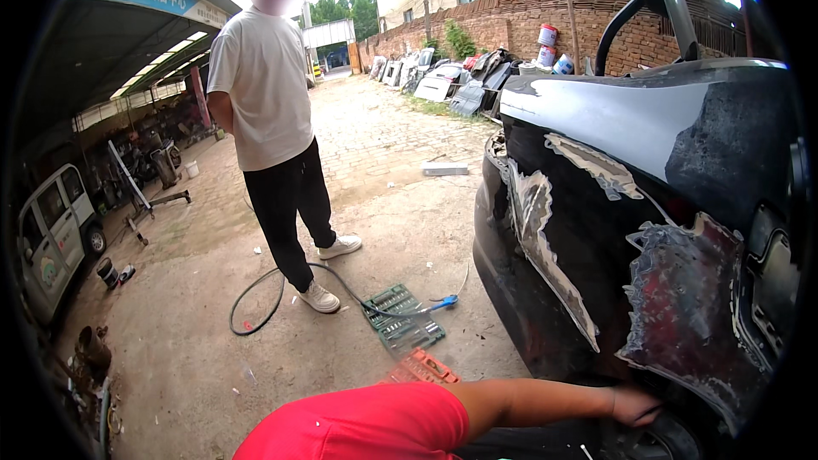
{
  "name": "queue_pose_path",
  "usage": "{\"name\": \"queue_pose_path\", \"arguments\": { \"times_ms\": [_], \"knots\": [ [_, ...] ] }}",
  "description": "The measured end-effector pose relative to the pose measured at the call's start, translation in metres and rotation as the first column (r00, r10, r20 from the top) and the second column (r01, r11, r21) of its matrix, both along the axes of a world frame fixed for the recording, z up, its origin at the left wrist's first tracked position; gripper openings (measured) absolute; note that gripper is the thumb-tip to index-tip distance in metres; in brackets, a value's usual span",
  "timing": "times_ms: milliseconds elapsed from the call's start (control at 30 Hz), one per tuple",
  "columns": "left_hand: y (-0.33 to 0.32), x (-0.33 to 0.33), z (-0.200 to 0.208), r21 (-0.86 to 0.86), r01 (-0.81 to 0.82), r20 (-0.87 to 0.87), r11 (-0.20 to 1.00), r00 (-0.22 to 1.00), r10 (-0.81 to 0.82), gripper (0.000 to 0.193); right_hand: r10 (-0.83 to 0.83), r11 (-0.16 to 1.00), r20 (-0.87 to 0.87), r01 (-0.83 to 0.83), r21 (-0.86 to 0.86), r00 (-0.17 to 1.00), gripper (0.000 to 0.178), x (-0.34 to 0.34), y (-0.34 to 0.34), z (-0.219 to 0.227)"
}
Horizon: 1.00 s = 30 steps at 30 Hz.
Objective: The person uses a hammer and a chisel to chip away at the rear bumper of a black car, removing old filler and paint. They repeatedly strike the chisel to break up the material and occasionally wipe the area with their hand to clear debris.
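Observation:
My left arm in a red sleeve stretches to the right across the lower edge. My left hand [635, 406] is at the wheel arch of a black car [545, 315], beside the dark wheel [669, 439]. Shadow hides its fingertips, so whether they grip anything does not show. My right hand is out of view. Above the hand, the car's rear side has a torn-edged dull red patch [686, 290] and bare, filler-like strips [545, 230]. On the ground left of the car lie an opened green socket set case [400, 342] and an orange tool tray [420, 366].
A person [271, 77] in a white shirt stands at the left, hands behind the back. A dark hose [247, 291] loops by their feet to a blue air gun [445, 301]. A small van [60, 230] is parked far left; car panels [452, 81] lean along a brick wall [503, 21].

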<state>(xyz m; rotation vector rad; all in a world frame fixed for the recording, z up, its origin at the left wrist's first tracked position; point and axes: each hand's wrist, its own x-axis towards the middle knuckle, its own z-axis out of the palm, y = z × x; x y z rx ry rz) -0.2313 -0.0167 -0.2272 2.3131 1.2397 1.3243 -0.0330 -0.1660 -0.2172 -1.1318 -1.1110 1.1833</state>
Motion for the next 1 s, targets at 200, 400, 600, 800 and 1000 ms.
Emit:
{"name": "queue_pose_path", "arguments": {
  "times_ms": [200, 400, 600, 800, 1000],
  "knots": [
    [0.004, 0.001, -0.006, 0.056, -0.041, -0.018, 0.998, 0.999, 0.042, 0.022, -0.153, 0.987, -0.341, 0.124, -0.107, 0.927, 0.017, 0.010, 0.016, -0.017],
    [0.010, -0.001, -0.013, 0.085, -0.045, -0.031, 0.995, 0.998, 0.048, 0.024, -0.072, 0.997, -0.397, 0.076, -0.005, 0.915, 0.018, 0.016, 0.024, -0.035],
    [-0.006, 0.000, 0.002, 0.106, 0.058, 0.073, 0.993, 0.995, -0.066, 0.032, -0.082, 0.992, -0.356, 0.109, 0.056, 0.931, 0.022, -0.002, 0.015, -0.014],
    [-0.017, -0.004, 0.013, 0.105, 0.096, 0.117, 0.990, 0.987, -0.108, 0.040, -0.107, 0.994, -0.207, 0.108, -0.005, 0.972, 0.021, -0.012, 0.013, -0.002],
    [-0.023, -0.005, 0.026, 0.069, 0.132, 0.120, 0.989, 0.983, -0.140, 0.034, -0.098, 0.995, -0.208, 0.094, -0.028, 0.973, 0.020, -0.010, 0.014, -0.003]
  ]
}}
